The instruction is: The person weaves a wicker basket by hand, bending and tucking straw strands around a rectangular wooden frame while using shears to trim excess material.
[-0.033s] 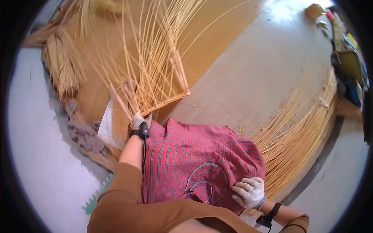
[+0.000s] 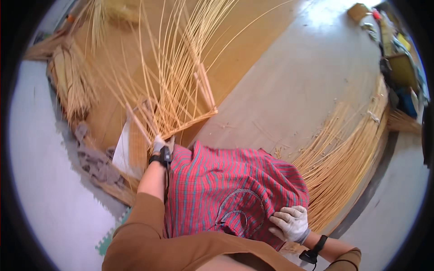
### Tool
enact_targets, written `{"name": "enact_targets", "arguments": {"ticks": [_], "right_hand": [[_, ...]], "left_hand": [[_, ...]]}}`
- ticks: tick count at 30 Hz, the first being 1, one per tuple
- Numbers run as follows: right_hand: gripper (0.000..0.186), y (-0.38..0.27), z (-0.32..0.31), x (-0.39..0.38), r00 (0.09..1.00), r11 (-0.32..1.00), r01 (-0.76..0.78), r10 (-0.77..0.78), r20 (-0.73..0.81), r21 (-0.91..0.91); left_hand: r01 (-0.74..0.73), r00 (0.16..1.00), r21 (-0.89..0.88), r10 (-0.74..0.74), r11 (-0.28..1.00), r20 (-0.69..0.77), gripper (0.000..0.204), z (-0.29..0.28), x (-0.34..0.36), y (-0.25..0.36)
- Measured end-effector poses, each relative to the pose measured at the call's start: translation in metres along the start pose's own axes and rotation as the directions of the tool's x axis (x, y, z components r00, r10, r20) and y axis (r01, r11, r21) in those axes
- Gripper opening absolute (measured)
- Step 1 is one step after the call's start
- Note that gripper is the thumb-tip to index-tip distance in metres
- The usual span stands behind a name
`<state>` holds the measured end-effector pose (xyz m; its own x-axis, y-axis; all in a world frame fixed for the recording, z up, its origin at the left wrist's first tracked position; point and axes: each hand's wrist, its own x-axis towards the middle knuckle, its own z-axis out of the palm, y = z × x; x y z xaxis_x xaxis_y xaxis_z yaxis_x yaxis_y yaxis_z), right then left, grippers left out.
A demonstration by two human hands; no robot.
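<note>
My left hand (image 2: 159, 144), in a white glove, is closed on the near corner of a partly woven wicker frame (image 2: 192, 122). Long pale wicker rods fan up and away from its woven edge, and thicker uprights stand at its two ends. My fingertips are partly hidden by the rods. Over my lap lies a red plaid cloth (image 2: 203, 180) with a curved seam. On its right side rests my right hand (image 2: 290, 223), also gloved, with fingers apart and lightly bent over the cloth. Nothing shows in that hand.
A large bundle of loose wicker rods (image 2: 348, 171) lies on the floor to my right. Another bundle (image 2: 68, 77) stands at the far left, near grey rags (image 2: 97, 162). Cut bits are scattered ahead. Assorted items (image 2: 402, 72) are piled at the far right.
The wicker frame and my left hand sit slightly lower and further left in the picture, as the view shifts a little. My right hand stays on the cloth.
</note>
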<state>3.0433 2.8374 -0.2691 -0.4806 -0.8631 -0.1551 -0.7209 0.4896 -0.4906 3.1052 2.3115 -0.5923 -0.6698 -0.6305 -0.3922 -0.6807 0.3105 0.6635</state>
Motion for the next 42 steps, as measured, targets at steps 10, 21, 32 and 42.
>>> {"name": "enact_targets", "arguments": {"ticks": [10, 21, 32, 42], "right_hand": [[0.019, -0.099, 0.029, -0.081, 0.927, 0.950, -0.155, 0.045, -0.373, -0.270], [0.026, -0.163, 0.094, -0.141, 0.725, 0.964, -0.238, 0.095, -0.682, -0.119], [0.045, -0.202, 0.112, -0.112, 0.503, 0.976, -0.189, 0.001, -0.864, -0.110], [0.056, -0.086, 0.159, -0.101, 0.736, 0.837, -0.449, 0.150, -0.660, -0.311]], "left_hand": [[0.149, 0.988, -0.946, -0.087, 0.286, 0.129, 0.029, -0.030, 0.008, 0.037], [0.174, 0.967, -0.952, 0.228, -0.251, 0.116, 0.030, -0.143, -0.130, 0.170], [0.281, 0.809, -0.955, 0.559, -0.098, 0.180, 0.036, -0.080, -0.327, 0.257], [0.614, 0.773, -0.778, 0.097, 0.131, 0.627, 0.032, 0.053, -0.320, 0.147]]}}
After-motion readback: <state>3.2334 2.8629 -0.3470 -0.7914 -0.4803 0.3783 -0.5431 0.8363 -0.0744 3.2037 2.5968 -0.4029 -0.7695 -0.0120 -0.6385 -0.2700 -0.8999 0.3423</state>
